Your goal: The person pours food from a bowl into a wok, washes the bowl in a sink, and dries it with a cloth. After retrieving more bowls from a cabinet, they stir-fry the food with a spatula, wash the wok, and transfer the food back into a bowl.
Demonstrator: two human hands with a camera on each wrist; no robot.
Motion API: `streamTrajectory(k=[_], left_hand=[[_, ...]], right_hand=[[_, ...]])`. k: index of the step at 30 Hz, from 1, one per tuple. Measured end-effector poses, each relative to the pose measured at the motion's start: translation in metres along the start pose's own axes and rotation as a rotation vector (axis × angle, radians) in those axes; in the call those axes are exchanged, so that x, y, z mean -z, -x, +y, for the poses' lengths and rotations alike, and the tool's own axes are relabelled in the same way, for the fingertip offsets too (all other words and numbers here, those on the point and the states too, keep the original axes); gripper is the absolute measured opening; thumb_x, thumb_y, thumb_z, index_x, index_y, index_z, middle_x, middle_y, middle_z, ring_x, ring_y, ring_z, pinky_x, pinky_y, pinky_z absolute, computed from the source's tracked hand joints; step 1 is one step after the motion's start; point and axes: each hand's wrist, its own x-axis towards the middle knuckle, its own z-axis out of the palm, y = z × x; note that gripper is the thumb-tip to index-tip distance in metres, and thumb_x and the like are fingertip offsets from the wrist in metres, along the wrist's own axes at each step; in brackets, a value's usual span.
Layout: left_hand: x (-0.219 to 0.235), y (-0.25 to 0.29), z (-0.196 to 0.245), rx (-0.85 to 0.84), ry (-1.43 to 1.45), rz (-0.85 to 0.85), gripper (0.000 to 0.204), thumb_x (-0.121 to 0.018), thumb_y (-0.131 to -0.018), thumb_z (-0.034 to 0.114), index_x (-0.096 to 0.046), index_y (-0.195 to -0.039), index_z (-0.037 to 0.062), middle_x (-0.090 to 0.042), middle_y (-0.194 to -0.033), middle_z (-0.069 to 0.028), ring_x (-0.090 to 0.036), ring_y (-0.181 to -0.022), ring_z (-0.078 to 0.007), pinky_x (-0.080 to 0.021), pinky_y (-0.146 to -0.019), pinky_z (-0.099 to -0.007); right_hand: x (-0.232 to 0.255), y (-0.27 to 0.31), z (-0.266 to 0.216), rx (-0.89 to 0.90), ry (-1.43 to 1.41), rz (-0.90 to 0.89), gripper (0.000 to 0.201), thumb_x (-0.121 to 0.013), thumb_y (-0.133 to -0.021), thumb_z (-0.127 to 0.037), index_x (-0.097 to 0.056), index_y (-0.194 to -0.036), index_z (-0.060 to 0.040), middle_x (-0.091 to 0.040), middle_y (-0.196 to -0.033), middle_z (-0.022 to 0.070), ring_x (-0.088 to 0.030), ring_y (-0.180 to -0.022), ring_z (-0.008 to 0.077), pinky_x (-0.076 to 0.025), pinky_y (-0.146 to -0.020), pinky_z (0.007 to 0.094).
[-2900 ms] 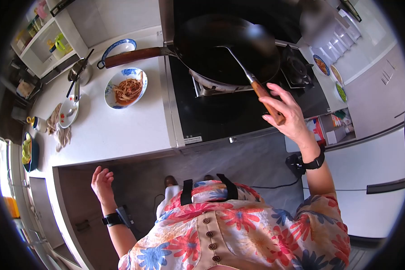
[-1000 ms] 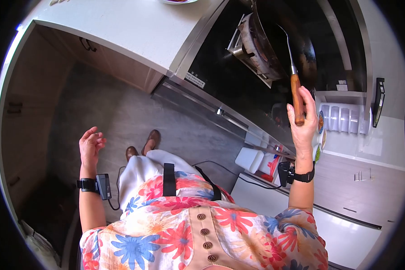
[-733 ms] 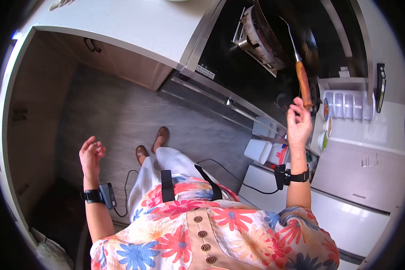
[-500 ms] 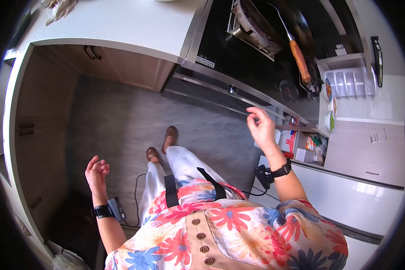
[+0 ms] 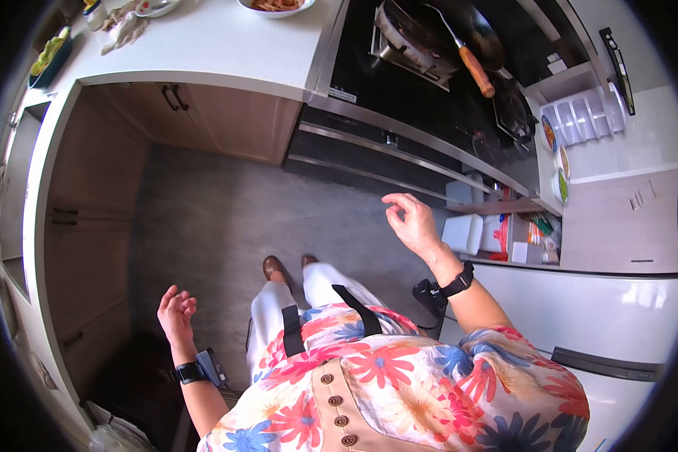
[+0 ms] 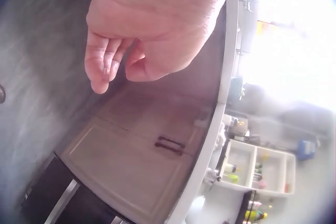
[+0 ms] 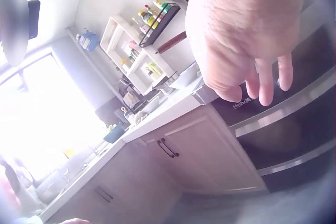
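Observation:
My right hand (image 5: 416,224) hangs in the air in front of the stove drawers, its fingers loosely bent with nothing in them. Low at the left, my left hand (image 5: 177,313) is also without any object, fingers relaxed, over the floor near the cabinets. On the stove (image 5: 354,64) sits a dark wok (image 5: 484,36). A wooden-handled cooking utensil (image 5: 476,71) with a metal shaft leans in it, its handle sticking out over the rim toward me. The utensil's working end is lost in the dark of the wok. Both wrist views show bare, unloaded fingers.
A bowl of reddish strips (image 5: 277,6) stands on the white counter (image 5: 226,56). Small dishes (image 5: 560,184) line the stove's right side beside a clear rack (image 5: 580,120). Below, an open drawer (image 5: 535,252) holds packets. A crumpled cloth (image 5: 125,30) lies at the back left.
My right hand has let go of the utensil's wooden handle and moved down and left, away from the wok. The utensil stays in the wok. The head view has turned.

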Motion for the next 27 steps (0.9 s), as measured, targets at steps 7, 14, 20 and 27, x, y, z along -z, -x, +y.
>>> streamTrajectory(k=[7,14,20,27], left_hand=[[-0.002,0.034,-0.023,-0.028,0.047,0.028,0.026,-0.047,-0.083,0.000,-0.048,-0.109,-0.0009,-0.061,-0.078,-0.0128,-0.062,-0.059,-0.0208,-0.050,-0.046,-0.0250],[-0.033,0.063,-0.054,-0.028,0.047,-0.001,0.028,-0.049,-0.082,-0.001,-0.047,-0.109,-0.0042,-0.061,-0.079,-0.0136,-0.062,-0.059,-0.0204,-0.052,-0.047,-0.0251],[-0.032,0.088,-0.081,0.018,-0.044,-0.065,0.026,-0.047,-0.082,-0.001,-0.047,-0.109,-0.0037,-0.061,-0.079,-0.0124,-0.063,-0.060,-0.0194,-0.052,-0.049,-0.0255],[0.003,0.101,-0.079,0.033,-0.092,-0.085,0.027,-0.048,-0.082,-0.001,-0.047,-0.109,-0.0037,-0.060,-0.078,-0.0117,-0.062,-0.059,-0.0176,-0.051,-0.050,-0.0255]], right_hand=[[0.001,0.011,0.012,0.094,-0.105,0.006,0.017,-0.060,-0.075,-0.007,-0.062,-0.092,-0.0082,-0.062,-0.086,0.0081,-0.061,-0.070,0.0216,-0.049,-0.062,0.0315],[0.016,0.058,0.057,0.055,-0.106,-0.013,0.018,-0.060,-0.074,-0.006,-0.062,-0.092,-0.0077,-0.063,-0.084,0.0090,-0.061,-0.068,0.0213,-0.049,-0.062,0.0315],[0.012,0.095,0.073,-0.028,-0.153,-0.055,0.019,-0.061,-0.073,-0.004,-0.063,-0.092,-0.0060,-0.063,-0.084,0.0093,-0.062,-0.067,0.0197,-0.049,-0.063,0.0300],[-0.003,0.144,0.054,-0.040,-0.188,-0.013,0.020,-0.059,-0.074,-0.003,-0.062,-0.093,-0.0047,-0.064,-0.087,0.0093,-0.062,-0.069,0.0171,-0.049,-0.065,0.0279]])
